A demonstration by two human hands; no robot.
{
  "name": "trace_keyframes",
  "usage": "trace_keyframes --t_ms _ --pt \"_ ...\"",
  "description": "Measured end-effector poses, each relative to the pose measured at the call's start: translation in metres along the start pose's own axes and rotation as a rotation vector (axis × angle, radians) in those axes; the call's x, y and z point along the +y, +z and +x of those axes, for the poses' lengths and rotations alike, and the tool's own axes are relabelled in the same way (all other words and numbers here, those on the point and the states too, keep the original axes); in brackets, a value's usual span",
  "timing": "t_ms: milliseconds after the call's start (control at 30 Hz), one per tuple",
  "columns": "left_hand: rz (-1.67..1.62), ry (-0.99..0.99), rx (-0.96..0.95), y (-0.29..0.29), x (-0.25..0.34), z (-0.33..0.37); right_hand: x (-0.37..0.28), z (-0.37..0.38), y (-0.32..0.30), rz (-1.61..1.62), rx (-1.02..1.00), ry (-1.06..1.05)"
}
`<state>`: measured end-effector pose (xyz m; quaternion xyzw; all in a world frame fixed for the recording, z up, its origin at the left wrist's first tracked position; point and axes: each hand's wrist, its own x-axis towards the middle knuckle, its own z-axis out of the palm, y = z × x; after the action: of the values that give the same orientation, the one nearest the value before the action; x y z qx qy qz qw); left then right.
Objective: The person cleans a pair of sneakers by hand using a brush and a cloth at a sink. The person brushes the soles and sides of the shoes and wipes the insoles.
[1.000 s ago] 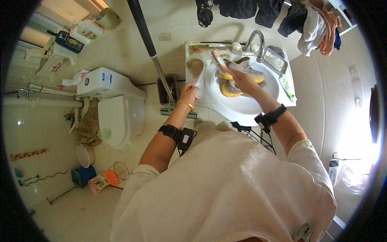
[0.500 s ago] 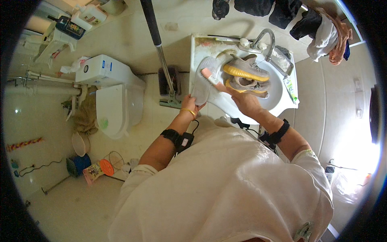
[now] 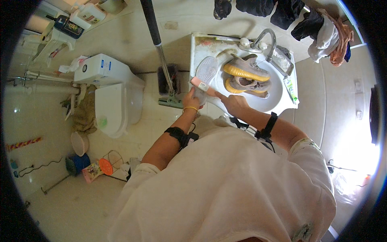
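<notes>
A pale grey insole (image 3: 208,67) lies along the left side of the sink counter, its far end showing a patterned surface. My left hand (image 3: 191,100) grips its near end at the counter's front edge. In my right hand (image 3: 235,105) is a pink scrubbing brush (image 3: 210,90), its handle running toward me and its head over the near half of the insole. The brush covers part of the insole, and its bristles are hidden. Two grey shoes with yellow soles, the upper one (image 3: 246,70) and the lower one (image 3: 242,86), sit in the basin just right of the insole.
The white sink (image 3: 278,94) has a curved metal faucet (image 3: 271,35) and a green-and-white tube (image 3: 290,89) on its right rim. A squeegee mop (image 3: 162,56) and a dark bin (image 3: 163,80) stand left of it, beside the toilet (image 3: 111,105). Dark garments (image 3: 286,14) hang above.
The brush has moved left and nearer to me, from the insole's upper middle to its near half. My right hand moved along with it, and my left hand keeps hold of the insole.
</notes>
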<state>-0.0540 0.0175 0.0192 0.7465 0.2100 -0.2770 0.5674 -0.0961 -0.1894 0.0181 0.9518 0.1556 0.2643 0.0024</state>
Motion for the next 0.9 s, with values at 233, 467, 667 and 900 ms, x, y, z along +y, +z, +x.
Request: trace_keyframes --t_ms 233,467,667,900 --pt "0.12 0.059 0.045 -0.003 0.01 -0.013 0.003 0.024 -0.028 0.117 -0.793 0.279" --pt "0.202 0.069 0.068 -0.002 0.016 -0.019 0.015 0.049 -0.04 0.159 -0.874 0.51" --pt "0.559 0.225 0.132 -0.003 -0.003 0.0 -0.002 0.007 -0.054 0.309 -0.56 0.31" --pt "1.255 1.051 0.297 -0.003 0.027 0.003 -0.01 0.02 -0.046 0.427 -0.778 0.554"
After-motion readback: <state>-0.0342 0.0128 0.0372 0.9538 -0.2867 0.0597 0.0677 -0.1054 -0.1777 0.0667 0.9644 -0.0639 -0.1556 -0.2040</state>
